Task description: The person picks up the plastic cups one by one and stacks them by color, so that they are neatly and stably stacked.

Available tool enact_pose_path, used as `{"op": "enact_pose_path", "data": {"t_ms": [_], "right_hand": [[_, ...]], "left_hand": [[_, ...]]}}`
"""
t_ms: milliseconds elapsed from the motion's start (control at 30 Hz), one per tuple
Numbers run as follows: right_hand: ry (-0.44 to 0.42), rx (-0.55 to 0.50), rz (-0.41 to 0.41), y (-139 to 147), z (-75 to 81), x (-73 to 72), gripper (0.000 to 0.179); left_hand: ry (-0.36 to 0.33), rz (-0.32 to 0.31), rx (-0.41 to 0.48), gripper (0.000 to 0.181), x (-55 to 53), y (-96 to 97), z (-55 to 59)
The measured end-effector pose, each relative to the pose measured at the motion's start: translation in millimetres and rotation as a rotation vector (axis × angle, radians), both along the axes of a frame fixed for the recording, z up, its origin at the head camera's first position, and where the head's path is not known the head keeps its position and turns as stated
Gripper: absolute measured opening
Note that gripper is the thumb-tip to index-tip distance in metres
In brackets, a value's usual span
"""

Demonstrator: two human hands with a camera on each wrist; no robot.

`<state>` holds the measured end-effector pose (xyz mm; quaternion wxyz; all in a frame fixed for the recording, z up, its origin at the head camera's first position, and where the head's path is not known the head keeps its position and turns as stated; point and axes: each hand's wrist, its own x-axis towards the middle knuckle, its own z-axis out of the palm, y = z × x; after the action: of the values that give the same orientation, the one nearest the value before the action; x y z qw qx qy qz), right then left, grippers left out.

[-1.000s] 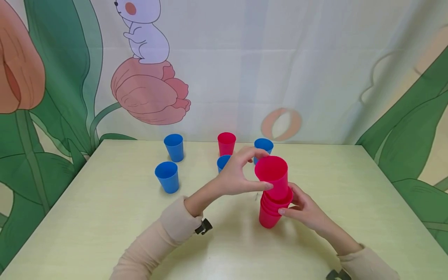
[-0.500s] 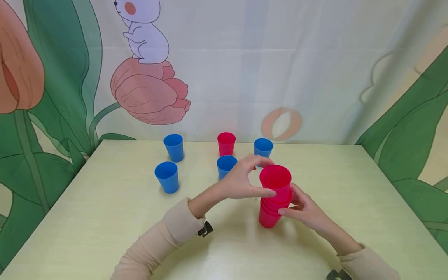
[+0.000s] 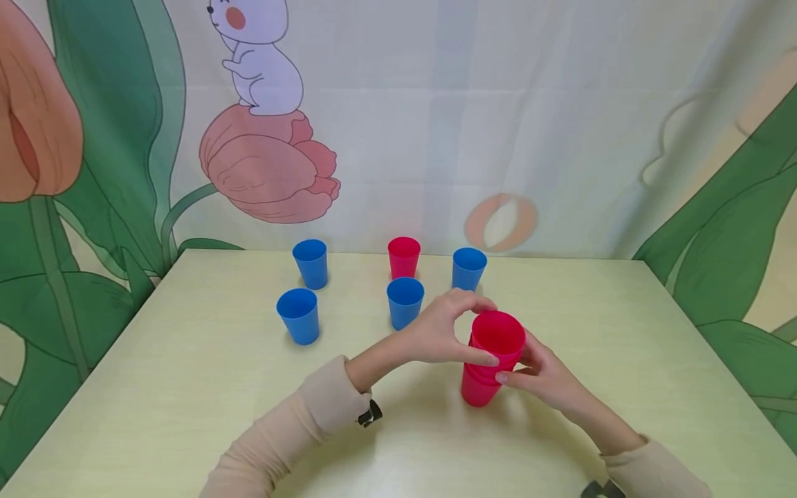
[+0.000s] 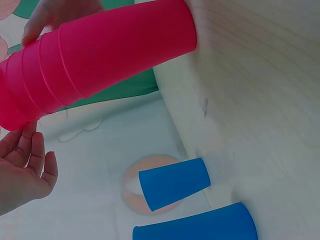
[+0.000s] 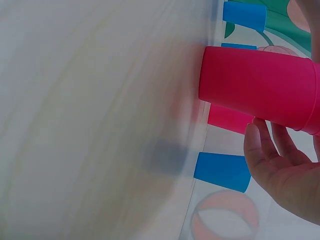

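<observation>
A stack of nested red cups (image 3: 481, 393) stands upright on the table, its mouths facing up. My left hand (image 3: 443, 330) pinches the top red cup (image 3: 498, 335) near its rim, thumb in front and fingers behind. That cup sits down in the stack. From the right, my right hand (image 3: 543, 371) grips the stack just below, its thumb on the near side. In the left wrist view several rims show along the red stack (image 4: 115, 47), with fingers at its upper end. The right wrist view has the lowest cup (image 5: 255, 85) standing on the table, my right hand (image 5: 290, 167) beside it.
Behind the stack stand a blue cup (image 3: 405, 303), a red cup (image 3: 403, 256) and another blue cup (image 3: 469, 268). To the left are a blue cup (image 3: 298, 316) and a farther blue cup (image 3: 310, 263). A printed curtain (image 3: 386, 124) hangs behind the table (image 3: 156, 387).
My left hand has moved down and slightly right, lowering the red cup into the stack. My right hand has stayed in place around the stack.
</observation>
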<state>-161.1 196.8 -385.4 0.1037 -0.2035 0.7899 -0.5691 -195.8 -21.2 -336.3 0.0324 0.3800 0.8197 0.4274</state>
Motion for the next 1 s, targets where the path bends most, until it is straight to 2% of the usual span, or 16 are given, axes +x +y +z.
{"op": "enact_pose_path", "data": {"t_ms": [467, 600, 800, 1000], "right_hand": [[0.009, 0.01, -0.003, 0, -1.4, -0.2, 0.068], [0.005, 0.012, -0.008, 0, -0.9, 0.1, 0.068], [0.012, 0.004, -0.004, 0, -1.4, 0.6, 0.065], [0.027, 0.004, -0.001, 0, -1.7, 0.5, 0.062]], "left_hand": [[-0.004, 0.003, -0.038, 0.067, 2.7, 0.6, -3.8], [0.011, 0.001, 0.0, 0.066, 3.2, -2.9, -3.7], [0.073, 0.001, 0.085, 0.057, 0.0, -12.5, -0.8], [0.124, 0.052, 0.139, 0.051, -6.4, -23.3, -0.2]]}}
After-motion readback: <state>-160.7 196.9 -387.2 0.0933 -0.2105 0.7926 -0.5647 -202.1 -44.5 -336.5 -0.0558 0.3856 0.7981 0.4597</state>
